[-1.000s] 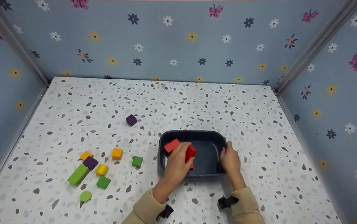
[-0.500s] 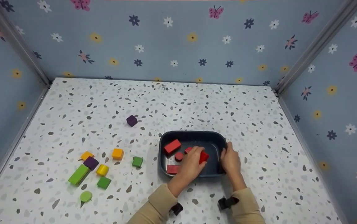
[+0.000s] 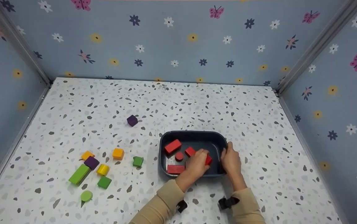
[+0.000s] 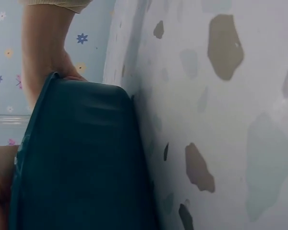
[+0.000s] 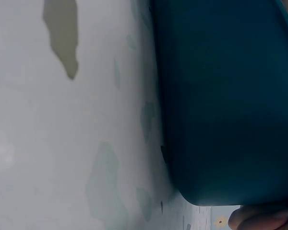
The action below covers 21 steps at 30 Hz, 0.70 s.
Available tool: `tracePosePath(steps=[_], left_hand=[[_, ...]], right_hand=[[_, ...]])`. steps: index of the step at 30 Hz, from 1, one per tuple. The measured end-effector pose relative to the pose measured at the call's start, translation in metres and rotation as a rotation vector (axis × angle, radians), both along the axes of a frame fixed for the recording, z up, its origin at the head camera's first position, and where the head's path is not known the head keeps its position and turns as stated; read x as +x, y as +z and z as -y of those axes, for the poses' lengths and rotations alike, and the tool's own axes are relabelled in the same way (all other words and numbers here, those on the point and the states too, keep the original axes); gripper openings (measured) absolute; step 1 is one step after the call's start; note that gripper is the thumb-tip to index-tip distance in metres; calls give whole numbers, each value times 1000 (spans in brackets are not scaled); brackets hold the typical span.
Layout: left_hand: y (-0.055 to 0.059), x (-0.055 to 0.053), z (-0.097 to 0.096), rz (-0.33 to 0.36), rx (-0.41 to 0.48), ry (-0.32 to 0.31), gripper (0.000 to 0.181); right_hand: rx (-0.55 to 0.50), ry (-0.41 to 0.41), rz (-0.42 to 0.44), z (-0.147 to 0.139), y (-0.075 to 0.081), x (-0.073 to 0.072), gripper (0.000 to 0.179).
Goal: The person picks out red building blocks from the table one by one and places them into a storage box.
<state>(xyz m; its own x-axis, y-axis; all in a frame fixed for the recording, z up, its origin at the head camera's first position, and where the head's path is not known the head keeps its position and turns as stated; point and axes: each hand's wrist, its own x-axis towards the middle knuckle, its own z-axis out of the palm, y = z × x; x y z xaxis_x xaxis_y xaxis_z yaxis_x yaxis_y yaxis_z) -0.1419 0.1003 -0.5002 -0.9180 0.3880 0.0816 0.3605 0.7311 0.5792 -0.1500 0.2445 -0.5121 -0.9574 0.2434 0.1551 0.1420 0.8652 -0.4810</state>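
A dark blue-green rectangular tub (image 3: 217,140) stands on the speckled table; its outer wall (image 4: 86,153) fills much of both wrist views. My left hand (image 3: 197,165) reaches inside over the front rim, with its fingers round a red block (image 3: 208,160) mostly hidden by them. Left of that hand lie a red oblong block (image 3: 172,146), a red round piece (image 3: 179,156), another red block (image 3: 176,169) and a red piece (image 3: 190,151). At the tub's right end my right hand (image 3: 231,158) grips the rim; some of its fingers (image 5: 259,218) show in the right wrist view.
Loose blocks lie left of the tub: a purple cube (image 3: 132,120), an orange cube (image 3: 118,154), a green block (image 3: 138,161), a yellow cylinder (image 3: 102,170), a long green block (image 3: 80,175) and several others. Flower-patterned walls (image 3: 178,40) border the table on three sides.
My left hand has moved rightward inside the tub with the red block, uncovering the red pieces on the left. My right hand stays on the rim.
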Motion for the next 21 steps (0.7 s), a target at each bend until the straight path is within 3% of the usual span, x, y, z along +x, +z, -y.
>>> tracePosePath(steps=[8,14,21], left_hand=[[-6,-5,-3,-28,-62,-27,43],[-8,-8,-5,-60,-115,-35,28],[-7,-10,-9,-115,-196,-10,24]], right_hand=[[-8,-5,15,-1,0,-1,15],[-11,-4,23,-1,-1,-1,16],[7,17,-34,-2,-3,0,15]])
